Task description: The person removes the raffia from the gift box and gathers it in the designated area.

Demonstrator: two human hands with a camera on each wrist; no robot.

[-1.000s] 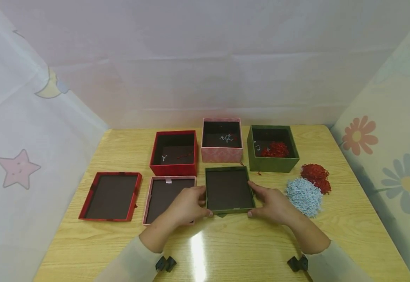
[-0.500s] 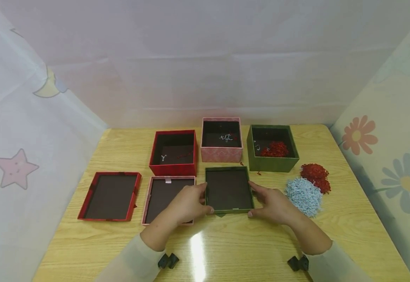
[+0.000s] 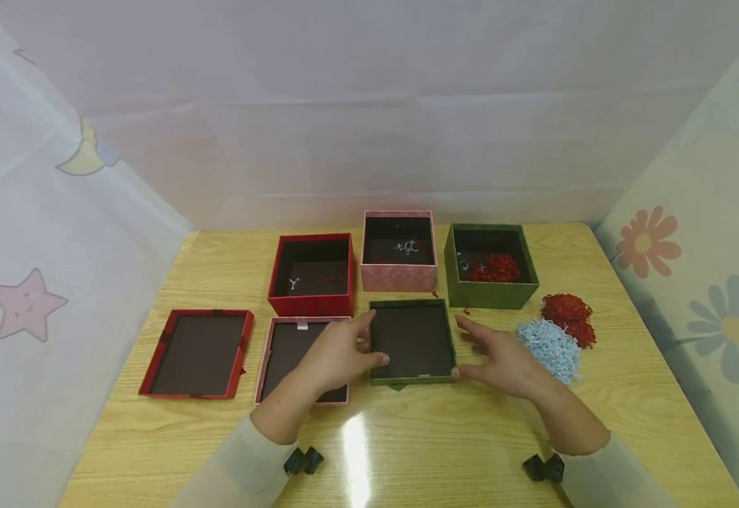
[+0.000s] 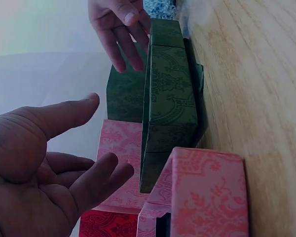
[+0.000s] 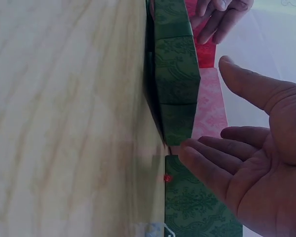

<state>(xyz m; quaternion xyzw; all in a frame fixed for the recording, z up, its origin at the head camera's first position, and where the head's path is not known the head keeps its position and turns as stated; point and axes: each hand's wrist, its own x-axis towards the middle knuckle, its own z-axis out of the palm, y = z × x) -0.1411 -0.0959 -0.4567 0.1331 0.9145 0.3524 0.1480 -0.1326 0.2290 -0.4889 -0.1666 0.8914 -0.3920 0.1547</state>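
Observation:
A green box lid (image 3: 412, 342) lies hollow side up on the table, its dark inside showing. My left hand (image 3: 339, 356) is at its left side with thumb and fingers spread, and the left wrist view (image 4: 49, 168) shows a gap between this hand and the lid. At the lid's right side, my right hand (image 3: 499, 360) is spread too, holding nothing. Partly under my left forearm lies a pink box lid (image 3: 283, 353). Behind the green lid stand a pink box (image 3: 400, 277) and a green box (image 3: 493, 295) with red paper shreds (image 3: 498, 269) inside.
A red box (image 3: 312, 305) stands at the back left, with a red lid (image 3: 201, 356) in front of it. Piles of blue shreds (image 3: 548, 346) and red shreds (image 3: 569, 317) lie on the right, close to my right hand. Fabric walls (image 3: 382, 141) border the table.
Both hands have let go of the green lid's sides. The hands have risen and their fingers have spread apart. The lid has stayed where it was.

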